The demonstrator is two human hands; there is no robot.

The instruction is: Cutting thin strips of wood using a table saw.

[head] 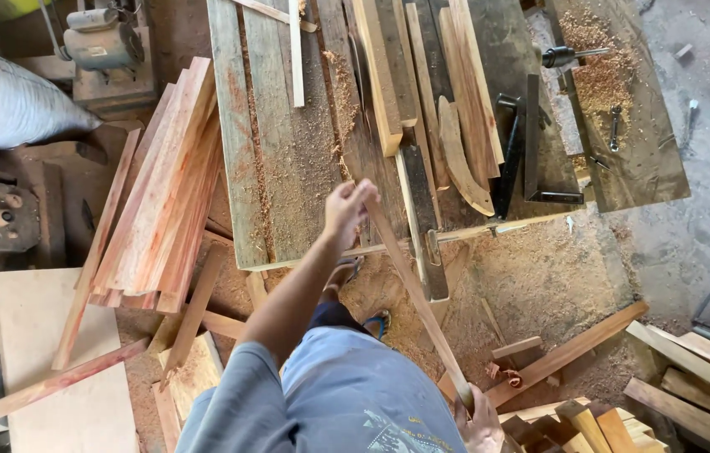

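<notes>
A single head-worn camera looks steeply down from the standing person's height, facing forward over the near edge of the rough plank workbench [279, 168]. The workbench fills the upper middle of the view, with the sawdust-covered ground [539, 285] below it. The person's own grey shorts [346, 394] sit at the bottom edge, very near the lens. No second view is given.

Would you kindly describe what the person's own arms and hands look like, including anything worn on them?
Both hands are bare, with no gloves, rings or watch visible. The left hand ends a long forearm that is bare up to a short grey-blue sleeve at the upper arm. The right hand shows only partly at the bottom edge, so its arm and sleeve cannot be seen.
</notes>
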